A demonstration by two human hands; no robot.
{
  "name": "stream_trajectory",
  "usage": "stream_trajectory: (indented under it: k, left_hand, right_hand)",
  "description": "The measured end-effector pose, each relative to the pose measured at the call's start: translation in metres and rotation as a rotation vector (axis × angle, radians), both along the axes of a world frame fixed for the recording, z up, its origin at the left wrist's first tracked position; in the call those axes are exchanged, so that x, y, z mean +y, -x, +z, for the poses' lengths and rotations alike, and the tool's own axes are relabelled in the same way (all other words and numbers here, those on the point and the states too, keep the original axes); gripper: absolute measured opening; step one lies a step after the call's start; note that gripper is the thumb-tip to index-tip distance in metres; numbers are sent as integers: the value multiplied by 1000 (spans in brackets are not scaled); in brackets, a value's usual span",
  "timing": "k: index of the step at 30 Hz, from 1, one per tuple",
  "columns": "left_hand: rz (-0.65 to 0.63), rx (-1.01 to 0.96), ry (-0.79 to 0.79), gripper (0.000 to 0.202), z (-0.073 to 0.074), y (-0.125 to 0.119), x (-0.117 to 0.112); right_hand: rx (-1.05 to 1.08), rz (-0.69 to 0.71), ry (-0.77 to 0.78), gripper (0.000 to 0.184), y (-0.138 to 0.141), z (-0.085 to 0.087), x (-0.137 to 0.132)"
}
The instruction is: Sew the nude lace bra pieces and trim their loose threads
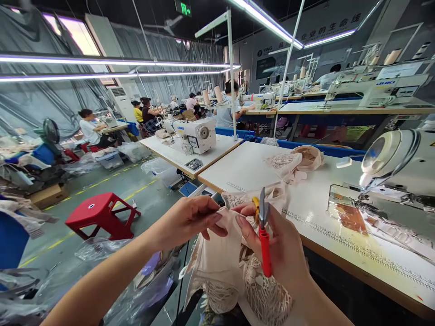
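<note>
My left hand (pixel 190 222) pinches the top edge of a pale pink fabric piece with lace trim (pixel 220 267), held in front of the white sewing table (pixel 306 213). My right hand (pixel 282 249) also grips the fabric with its fingertips and holds red-handled thread snips (pixel 264 235), blades pointing up. More lace hangs below the hands. A second bundle of pink and lace fabric (pixel 295 163) lies on the table behind.
A sewing machine (pixel 401 167) stands at the right on my table. Another white machine (pixel 195 133) sits on the neighbouring table. A red plastic stool (pixel 98 215) stands on the floor at left. Plastic bags lie below. Several people sit sewing further back.
</note>
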State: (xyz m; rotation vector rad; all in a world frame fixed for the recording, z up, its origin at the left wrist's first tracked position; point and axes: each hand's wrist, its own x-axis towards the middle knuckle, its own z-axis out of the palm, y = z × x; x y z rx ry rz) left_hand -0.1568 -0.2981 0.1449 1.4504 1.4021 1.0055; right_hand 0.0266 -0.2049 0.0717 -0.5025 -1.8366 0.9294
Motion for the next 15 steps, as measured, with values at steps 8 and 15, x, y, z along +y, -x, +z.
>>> stream_trajectory:
  k: [8, 15]
  left_hand:
    - [109, 14, -57, 42, -2, -3, -2]
    - [130, 15, -176, 34, -2, -7, -9]
  right_hand:
    - [46, 83, 100, 6, 3, 7, -13]
    - [-36, 41, 136, 11, 3, 20, -19]
